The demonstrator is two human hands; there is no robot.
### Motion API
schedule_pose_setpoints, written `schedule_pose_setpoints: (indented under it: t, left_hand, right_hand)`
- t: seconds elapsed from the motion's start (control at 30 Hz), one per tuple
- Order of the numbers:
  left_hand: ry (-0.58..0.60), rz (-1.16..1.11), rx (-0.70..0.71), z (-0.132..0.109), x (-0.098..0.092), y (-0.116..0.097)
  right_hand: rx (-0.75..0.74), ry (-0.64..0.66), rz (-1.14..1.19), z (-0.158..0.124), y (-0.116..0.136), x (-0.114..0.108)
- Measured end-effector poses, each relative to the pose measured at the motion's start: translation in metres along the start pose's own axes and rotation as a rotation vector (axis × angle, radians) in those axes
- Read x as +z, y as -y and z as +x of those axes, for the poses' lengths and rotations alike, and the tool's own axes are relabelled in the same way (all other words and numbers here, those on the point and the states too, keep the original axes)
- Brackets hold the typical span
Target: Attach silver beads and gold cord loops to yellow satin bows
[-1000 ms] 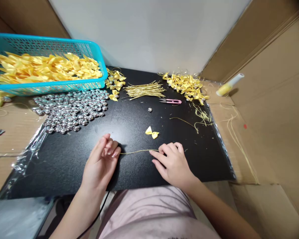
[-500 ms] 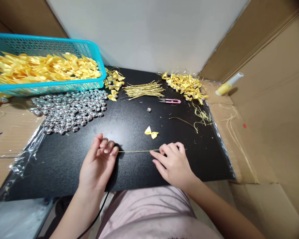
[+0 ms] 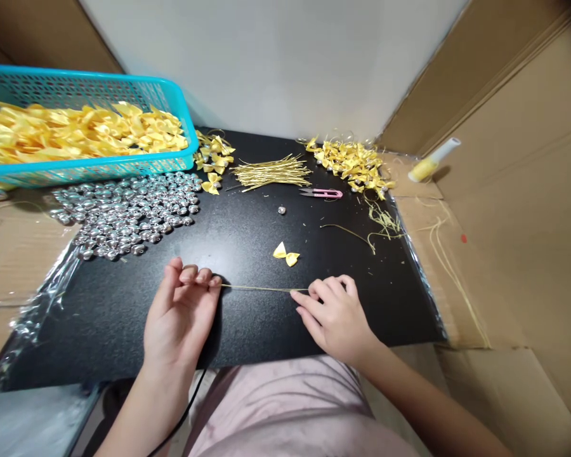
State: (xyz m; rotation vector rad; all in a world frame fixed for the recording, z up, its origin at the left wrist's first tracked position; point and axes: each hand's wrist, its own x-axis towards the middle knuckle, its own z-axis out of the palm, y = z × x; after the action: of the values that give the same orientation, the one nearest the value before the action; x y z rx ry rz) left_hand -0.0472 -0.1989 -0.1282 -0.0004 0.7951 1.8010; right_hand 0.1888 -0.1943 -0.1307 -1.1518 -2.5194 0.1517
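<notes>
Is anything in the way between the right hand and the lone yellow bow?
Nothing visible stands between the right hand and the yellow bow; the thread stretched to the left hand runs on the bow's near side.

- Cord (image 3: pixel 257 288): dull yellow-gold.
- Small bow (image 3: pixel 292 259): bright yellow.
- Basket (image 3: pixel 184 117): turquoise, pierced lattice pattern.
- Heaped beads (image 3: pixel 128 212): shiny silver.
- Bundled strands (image 3: pixel 271 172): metallic gold.
- Snips (image 3: pixel 327 190): pink handle, grey blades.
- Tabletop (image 3: pixel 257 330): black, finely speckled.
- Wall (image 3: pixel 276 70): greyish white.
</notes>
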Motion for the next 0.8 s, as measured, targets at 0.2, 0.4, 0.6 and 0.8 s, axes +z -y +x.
schedule_pose_setpoints:
  t: [0.2, 0.4, 0.6, 0.8]
  left_hand:
    - [0.017, -0.012, 0.004, 0.000, -0.002, 0.000]
    - [0.012, -0.003, 0.018, 0.001, -0.002, -0.001]
    - [0.023, 0.000, 0.014, 0.001, -0.001, 0.000]
    - [0.021, 0.009, 0.018, 0.001, -0.003, -0.001]
  right_hand:
    - [0.003, -0.022, 0.008, -0.010, 0.000, 0.000]
    - [0.037, -0.046, 0.030, -0.024, -0.004, -0.003]
    - [0.088, -0.056, 0.014, -0.033, -0.009, -0.006]
    - [0.039, -0.050, 0.084, -0.034, 0.002, -0.003]
